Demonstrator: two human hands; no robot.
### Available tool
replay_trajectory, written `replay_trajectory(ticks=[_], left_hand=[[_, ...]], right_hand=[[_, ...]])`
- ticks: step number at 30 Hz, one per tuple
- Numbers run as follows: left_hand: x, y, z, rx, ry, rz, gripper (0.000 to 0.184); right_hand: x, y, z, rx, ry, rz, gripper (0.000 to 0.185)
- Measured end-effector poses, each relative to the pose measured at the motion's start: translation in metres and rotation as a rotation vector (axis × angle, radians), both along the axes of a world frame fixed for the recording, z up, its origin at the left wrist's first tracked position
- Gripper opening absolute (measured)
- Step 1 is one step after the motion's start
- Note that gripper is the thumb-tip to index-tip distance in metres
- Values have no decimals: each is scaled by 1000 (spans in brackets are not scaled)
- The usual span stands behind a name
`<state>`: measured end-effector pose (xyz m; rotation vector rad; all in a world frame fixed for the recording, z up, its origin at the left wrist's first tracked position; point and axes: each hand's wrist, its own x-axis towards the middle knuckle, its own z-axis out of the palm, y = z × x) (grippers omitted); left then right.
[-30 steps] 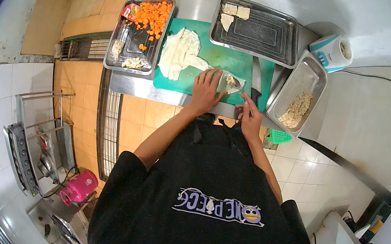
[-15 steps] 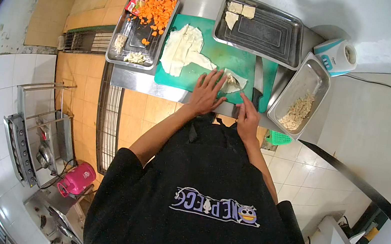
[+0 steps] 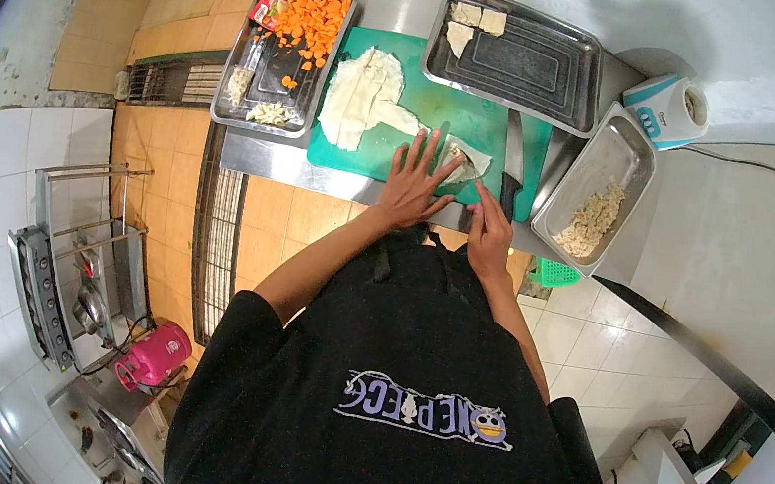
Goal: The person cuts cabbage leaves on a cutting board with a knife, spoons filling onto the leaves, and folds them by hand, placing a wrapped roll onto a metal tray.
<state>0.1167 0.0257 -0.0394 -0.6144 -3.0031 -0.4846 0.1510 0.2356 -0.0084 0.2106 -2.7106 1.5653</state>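
Observation:
On the green cutting board (image 3: 350, 158), a small piece of dough sheet (image 3: 472, 165) with a little filling on it lies between my hands. My left hand (image 3: 409, 188) is spread at its left side, one finger reaching over the filling. Close to its lower right corner is my right hand (image 3: 489, 232), index finger stretched out and the other fingers partly bent. Neither hand visibly grips anything. Farther left on the board is a large, irregular dough sheet (image 3: 362, 98). A knife (image 3: 515, 156) with a black handle lies just right of the small piece.
A metal tray (image 3: 571, 89) at the back holds several dough pieces. Another tray (image 3: 224, 82) at left has chopped carrots (image 3: 312, 20) and pale chopped food. A deep metal pan (image 3: 638, 144) at right contains crumbly filling (image 3: 593, 221). A paper roll (image 3: 667, 112) stands behind it.
The fingers of my left hand have shifted slightly, and one now reaches farther over the filling. My right hand has hardly moved.

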Motion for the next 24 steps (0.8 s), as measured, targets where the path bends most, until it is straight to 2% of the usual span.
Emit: replay_trajectory(ticks=[24], left_hand=[[-8,7,12,-18,36,-1,74]], right_hand=[[2,2,8,10,-10,-5,38]])
